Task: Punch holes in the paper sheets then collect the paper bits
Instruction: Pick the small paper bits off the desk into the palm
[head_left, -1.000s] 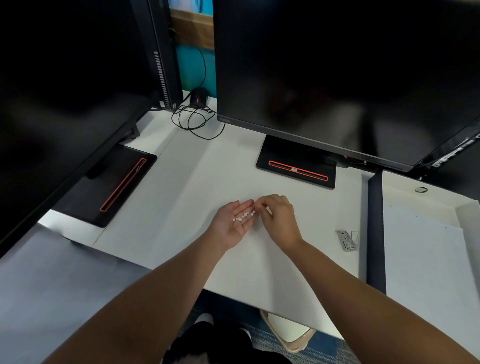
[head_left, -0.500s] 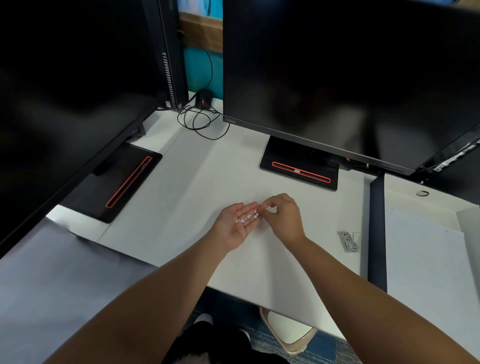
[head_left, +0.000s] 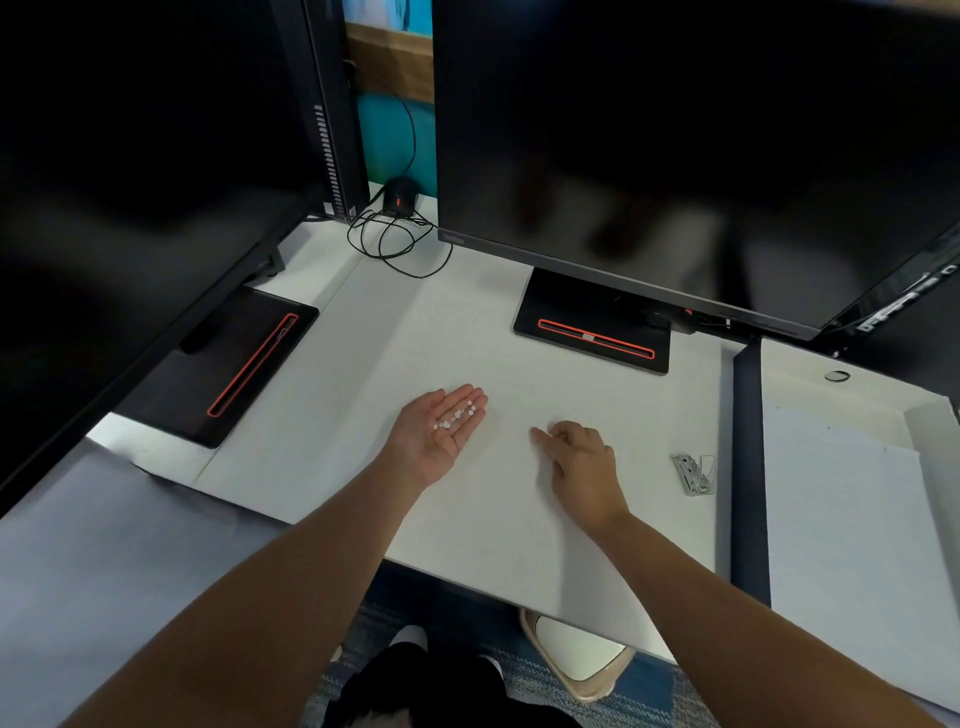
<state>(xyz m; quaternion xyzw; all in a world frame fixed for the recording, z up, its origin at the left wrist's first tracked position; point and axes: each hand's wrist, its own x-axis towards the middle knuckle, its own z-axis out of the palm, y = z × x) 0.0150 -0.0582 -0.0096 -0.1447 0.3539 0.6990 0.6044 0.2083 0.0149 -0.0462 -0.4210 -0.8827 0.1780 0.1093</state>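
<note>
My left hand (head_left: 441, 431) lies palm up on the white paper sheet (head_left: 363, 374), fingers straight, with several small white paper bits (head_left: 457, 415) resting on the palm and fingers. My right hand (head_left: 576, 457) rests on the sheet to the right of it, index finger stretched out and touching the paper, other fingers curled. A small metal hole punch (head_left: 695, 473) lies on the sheet further right, apart from both hands.
Two dark monitors stand at the back and left; their black stands (head_left: 592, 332) (head_left: 228, 364) sit on the desk. A black mouse (head_left: 400, 195) with coiled cable lies behind. More paper (head_left: 841, 519) covers the right desk across a dark gap.
My right hand has drawn away from the left palm, moving right and down onto the sheet. The left hand stays palm up with the bits.
</note>
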